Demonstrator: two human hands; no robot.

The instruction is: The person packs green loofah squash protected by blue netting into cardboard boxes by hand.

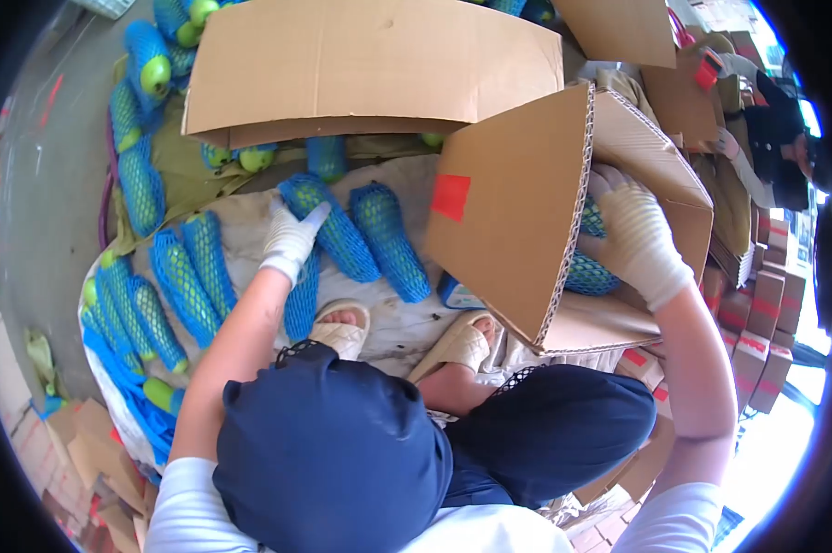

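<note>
My left hand (292, 238), in a pale glove, has its fingers on a green gourd-like vegetable in blue foam netting (335, 230). Another netted vegetable (386, 238) lies just right of it. Inside the tilted open cardboard box (513, 217), which has red tape on its side, my right hand (635, 235) is closed on a blue-netted vegetable (589, 267); its fingertips are partly hidden. Several more netted vegetables (184, 284) lie in rows on the cloth to the left.
A large cardboard box (370, 64) lies across the top, with netted vegetables beyond it. My sandalled feet (342, 327) rest on the pale cloth (250, 249). Another person (775, 138) is at the upper right. Stacked cartons (757, 313) stand at the right.
</note>
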